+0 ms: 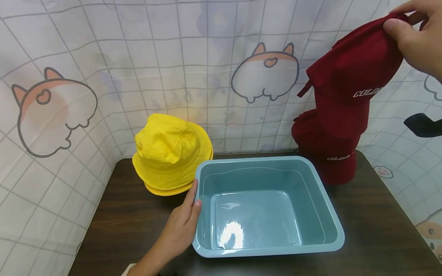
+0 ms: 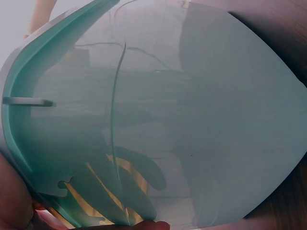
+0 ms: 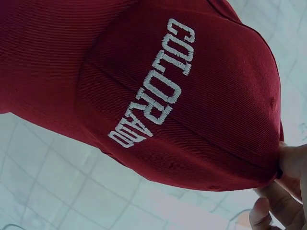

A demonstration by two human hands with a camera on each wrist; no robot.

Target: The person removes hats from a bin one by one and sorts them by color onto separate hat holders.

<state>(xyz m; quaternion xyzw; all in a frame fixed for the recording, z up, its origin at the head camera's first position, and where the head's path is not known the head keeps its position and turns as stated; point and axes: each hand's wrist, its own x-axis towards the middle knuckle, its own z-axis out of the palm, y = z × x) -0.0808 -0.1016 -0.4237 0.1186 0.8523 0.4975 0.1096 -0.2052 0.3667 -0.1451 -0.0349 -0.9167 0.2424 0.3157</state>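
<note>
My right hand (image 1: 419, 36) pinches the crown of a dark red baseball cap (image 1: 348, 73) between thumb and fingers at the upper right. The cap hangs brim down, and the right wrist view shows white "COLORADO" lettering on its front (image 3: 225, 91). It overlaps another red cap (image 1: 338, 168) standing behind the basin's right side. My left hand (image 1: 181, 224) touches the left rim of a light blue plastic basin (image 1: 326, 203), with straight fingers along its outer side. The basin's glossy outer wall (image 2: 230, 110) fills the left wrist view; nothing lies inside the basin.
Yellow bucket hats (image 1: 169, 153), stacked together, sit on the dark wooden table (image 1: 114, 218) left of the basin. White gridded cloth with cartoon corgis (image 1: 266, 76) hangs behind and at the sides. A black object (image 1: 423, 125) juts in from the right edge.
</note>
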